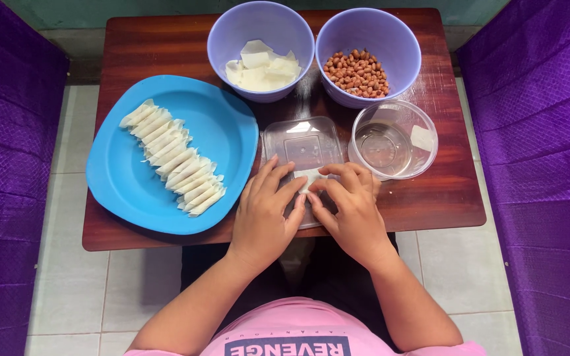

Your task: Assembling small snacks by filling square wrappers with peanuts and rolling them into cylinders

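Wooden table (133, 46) between purple seats, tiled floor below. Left hand (263, 214) and right hand (354, 211) side by side, fingertips (311, 198) curled, pinching small white wrapper (308, 177) on clear plastic lid (301, 148). Wrapper sits under and just ahead of fingertips, mostly hidden. Judgement: roll tight, even pressure from both sides. Left: blue plate (126, 184) with finished rolls (174, 158). Right: clear water container (394, 138). Far: bowl of wrappers (260, 49), bowl of peanuts (367, 53).

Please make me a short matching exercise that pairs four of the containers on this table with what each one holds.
Things:
1. blue plate
2. left purple bowl
3. right purple bowl
4. round clear container

Contents:
A. peanuts
B. clear liquid
C. row of rolled wrappers
D. loose white wrapper pieces

Pairs: 1-C, 2-D, 3-A, 4-B
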